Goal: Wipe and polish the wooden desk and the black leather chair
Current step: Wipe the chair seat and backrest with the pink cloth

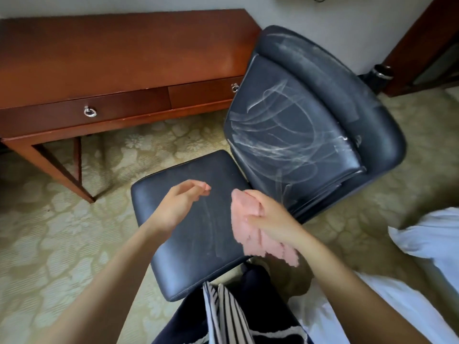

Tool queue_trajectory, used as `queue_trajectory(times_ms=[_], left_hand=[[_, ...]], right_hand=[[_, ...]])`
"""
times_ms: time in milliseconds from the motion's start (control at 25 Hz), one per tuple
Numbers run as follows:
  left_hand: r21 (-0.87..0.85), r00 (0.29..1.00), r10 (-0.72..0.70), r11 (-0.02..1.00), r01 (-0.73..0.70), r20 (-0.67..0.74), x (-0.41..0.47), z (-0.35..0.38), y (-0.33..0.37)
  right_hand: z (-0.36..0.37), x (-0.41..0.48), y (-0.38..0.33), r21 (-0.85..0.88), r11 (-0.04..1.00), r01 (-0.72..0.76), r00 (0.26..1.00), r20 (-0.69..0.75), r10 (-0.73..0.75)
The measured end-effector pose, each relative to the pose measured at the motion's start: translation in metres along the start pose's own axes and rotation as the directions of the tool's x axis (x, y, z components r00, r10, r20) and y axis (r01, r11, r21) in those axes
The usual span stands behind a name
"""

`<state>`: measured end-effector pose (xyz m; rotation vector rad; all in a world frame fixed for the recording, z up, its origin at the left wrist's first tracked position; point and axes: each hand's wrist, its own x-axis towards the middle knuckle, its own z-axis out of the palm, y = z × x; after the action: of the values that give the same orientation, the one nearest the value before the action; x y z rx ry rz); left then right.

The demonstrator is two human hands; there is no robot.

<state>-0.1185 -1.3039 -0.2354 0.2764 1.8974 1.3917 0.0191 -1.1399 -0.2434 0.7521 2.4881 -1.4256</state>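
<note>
The chair point(298, 120) stands on the carpet point(49, 232) just right of the desk point(124, 50), turned so its seat point(173, 256) faces you and its backrest leans away toward the wall. The backrest is covered with looping white streaks, and fainter ones run down the seat, so by the look of it you are in the chair step, with polish spread but not buffed out. Your right hand point(268, 214) hovers over the seat's right edge and grips the pink cloth point(244, 229) bunched in the palm, thumb across it and the loose end hanging below the wrist. Your left hand point(178, 204) is over the middle of the seat and holds nothing; its fingers point(202, 188) are loosely curled with the tips close to the thumb. Whether either hand touches the leather I cannot tell. The next move likely calls for flattening the cloth under your right palm and working firm overlapping passes across the backrest until the streaks are gone, then the seat; your free hand could steady the chair so it does not swivel. The desk top shows no streaks from here. A bed point(427, 234) with white sheets sits at your right.
</note>
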Motion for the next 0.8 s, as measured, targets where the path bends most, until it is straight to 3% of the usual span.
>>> queue_trajectory(times_ms=[120, 200, 320, 400, 440, 520, 600, 640, 680, 720, 800], left_hand=[[0.041, 0.999, -0.022, 0.999, 0.020, 0.041, 0.009, 0.023, 0.000], [0.081, 0.998, -0.001, 0.997, -0.004, 0.061, 0.018, 0.045, 0.007], [0.167, 0.986, 0.134, 0.975, -0.149, 0.101, 0.033, 0.089, 0.031], [0.272, 0.931, 0.333, 0.891, -0.363, 0.152, 0.042, 0.120, 0.055], [0.348, 0.867, 0.456, 0.794, -0.499, 0.203, 0.044, 0.135, 0.067], [0.477, 0.656, 0.683, 0.482, -0.735, 0.322, 0.052, 0.173, 0.092], [0.514, 0.423, 0.782, 0.156, -0.843, 0.457, 0.054, 0.216, 0.121], [0.511, 0.342, 0.783, 0.036, -0.859, 0.520, 0.057, 0.237, 0.134], [0.521, 0.302, 0.761, -0.055, -0.852, 0.574, 0.062, 0.255, 0.148], [0.568, 0.309, 0.726, -0.135, -0.812, 0.614, 0.066, 0.270, 0.163], [0.683, 0.412, 0.633, -0.265, -0.681, 0.656, 0.084, 0.287, 0.180]], right_hand=[[-0.065, -0.012, 0.006, -0.239, 0.971, -0.016, 0.994, -0.110, -0.011], [-0.118, -0.016, -0.001, -0.507, 0.859, 0.078, 0.972, -0.153, -0.178], [-0.203, -0.015, -0.017, -0.821, 0.499, 0.278, 0.854, -0.026, -0.519], [-0.259, -0.005, -0.025, -0.921, 0.244, 0.304, 0.771, 0.087, -0.631], [-0.282, 0.003, -0.028, -0.933, 0.159, 0.322, 0.741, 0.144, -0.657], [-0.328, 0.023, -0.028, -0.917, 0.040, 0.396, 0.710, 0.278, -0.647], [-0.355, 0.047, -0.020, -0.878, -0.003, 0.479, 0.699, 0.384, -0.604], [-0.362, 0.060, -0.013, -0.857, -0.008, 0.515, 0.684, 0.416, -0.599], [-0.366, 0.073, -0.007, -0.838, 0.003, 0.546, 0.671, 0.436, -0.600], [-0.368, 0.087, -0.002, -0.816, 0.030, 0.577, 0.658, 0.443, -0.609], [-0.371, 0.116, -0.001, -0.774, 0.170, 0.610, 0.680, 0.401, -0.614]])
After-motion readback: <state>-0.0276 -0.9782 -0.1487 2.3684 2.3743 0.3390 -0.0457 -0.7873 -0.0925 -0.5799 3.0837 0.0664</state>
